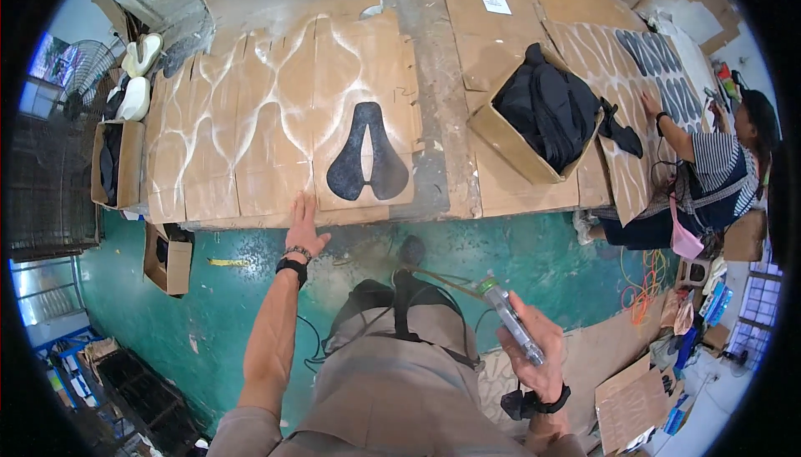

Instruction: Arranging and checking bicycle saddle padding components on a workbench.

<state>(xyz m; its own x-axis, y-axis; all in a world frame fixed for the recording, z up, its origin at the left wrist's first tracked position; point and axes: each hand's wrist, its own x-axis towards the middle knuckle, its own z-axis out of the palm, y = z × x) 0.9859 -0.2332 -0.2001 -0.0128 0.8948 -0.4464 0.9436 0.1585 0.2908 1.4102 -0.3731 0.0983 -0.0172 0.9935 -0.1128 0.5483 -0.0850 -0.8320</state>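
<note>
Reaching my left hand (302, 225) forward, fingers held straight and together, palm down, holding nothing, tips at the near edge of the cardboard sheet (250, 140) on the floor. Black saddle-shaped piece (367, 155) lies flat on that sheet, just beyond the hand, apart from it. Right hand (534, 349) grips a spray can (511, 320), fingers wrapped round it. White spray outlines cover the sheet; only this one piece lies on it. A box of black pieces (546, 115) sits to the right; judging by that, more remain.

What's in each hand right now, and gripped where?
Right hand grips a spray can around its lower body. Left hand holds nothing, resting open on cardboard.
</note>
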